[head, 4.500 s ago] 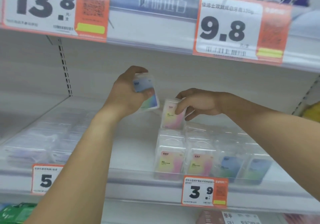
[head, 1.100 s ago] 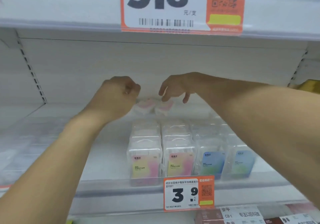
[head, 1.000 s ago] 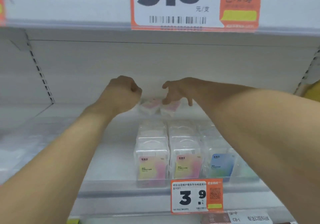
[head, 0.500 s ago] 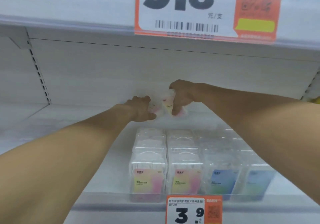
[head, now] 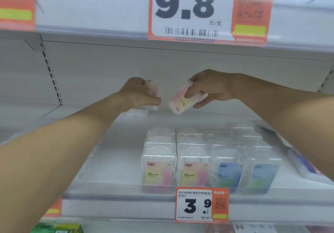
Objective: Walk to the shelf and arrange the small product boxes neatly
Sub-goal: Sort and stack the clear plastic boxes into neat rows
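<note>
Shelf (head: 115,162): white, deep, viewed from above and in front.

Left hand (head: 139,93): reaches to the back of the shelf, fingers curled round a small clear box (head: 153,90) with a pink label. This box is held roughly upright, raised off the shelf, near the back wall. Blurred; label detail unreadable. Below and just left of the hand a second clear box (head: 136,112) lies on the shelf; whether the hand touches it I cannot tell.

Right hand (head: 211,88): also raised at the back of the shelf. Thumb and fingers pinch a tilted box (head: 182,100), clear plastic with a pink-to-yellow label facing the camera. Its lower corner points down and left, off the shelf. The two held boxes are near each other but apart.

Front of shelf, left to right: four rows of boxes running front to back, all upright, tight side by side. The two left rows (head: 174,167) carry pink-yellow labels; the two right rows (head: 244,171) carry blue-green labels. Lids are clear; the rows further back are blurred.

Shelf edge: orange price tag (head: 201,204) reading 3.9, under the second row. On the shelf above, a large tag (head: 207,10) reads 9.8.
</note>
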The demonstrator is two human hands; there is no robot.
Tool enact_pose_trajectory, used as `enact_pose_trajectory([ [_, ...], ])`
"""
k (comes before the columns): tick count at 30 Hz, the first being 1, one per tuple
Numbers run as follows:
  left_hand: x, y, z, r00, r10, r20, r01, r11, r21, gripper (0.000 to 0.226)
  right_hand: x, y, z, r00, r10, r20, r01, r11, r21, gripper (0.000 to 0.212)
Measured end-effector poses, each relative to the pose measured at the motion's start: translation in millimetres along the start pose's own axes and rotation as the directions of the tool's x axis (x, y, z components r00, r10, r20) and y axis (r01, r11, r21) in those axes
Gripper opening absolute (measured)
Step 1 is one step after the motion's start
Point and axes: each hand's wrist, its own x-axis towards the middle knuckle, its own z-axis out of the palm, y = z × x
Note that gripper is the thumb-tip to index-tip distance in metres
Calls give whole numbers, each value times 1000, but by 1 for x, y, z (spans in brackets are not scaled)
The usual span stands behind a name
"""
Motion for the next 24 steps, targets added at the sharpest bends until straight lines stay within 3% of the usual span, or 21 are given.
enact_pose_trajectory([
  [4, -19, -1, -12, 998, -10, -63, 0, 987, -162, 77, -7, 3, -2, 997, -60, -43, 65, 992, 107, 37],
  [7, -34, 4, -16, 993, 100, 66, -74, 946, -317, 55, -10, 4, -1, 991, -112, -73, 115, 992, 43, 41],
  [10, -40, 1, -14, 953, 213, 213, -128, 927, -353, 28, -15, 6, 3, 988, -134, -71, 132, 991, -38, 38],
  [13, -43, 0, -11, 937, 154, 313, -29, 929, -368, 24, -19, 6, 6, 990, -114, -78, 109, 991, -75, 40],
  [16, -44, 0, -7, 956, 53, 290, 54, 935, -349, 15, -21, 6, 9, 990, -90, -112, 88, 996, -19, 40],
  [18, -42, -1, -6, 967, -39, 250, 116, 947, -301, 32, -23, 5, 12, 989, -69, -132, 79, 994, 72, 23],
  [20, -40, -2, -6, 963, -89, 256, 165, 942, -293, 41, -23, 5, 15, 992, -33, -126, 70, 951, 303, 10],
  [22, -39, 0, -8, 956, -83, 280, 181, 922, -342, 43, -21, 4, 20, 993, -33, -111, 85, 857, 508, 10],
  [24, -38, 0, -12, 949, -50, 310, 188, 881, -434, 42, -16, 4, 28, 992, -44, -122, 108, 804, 584, 15],
])
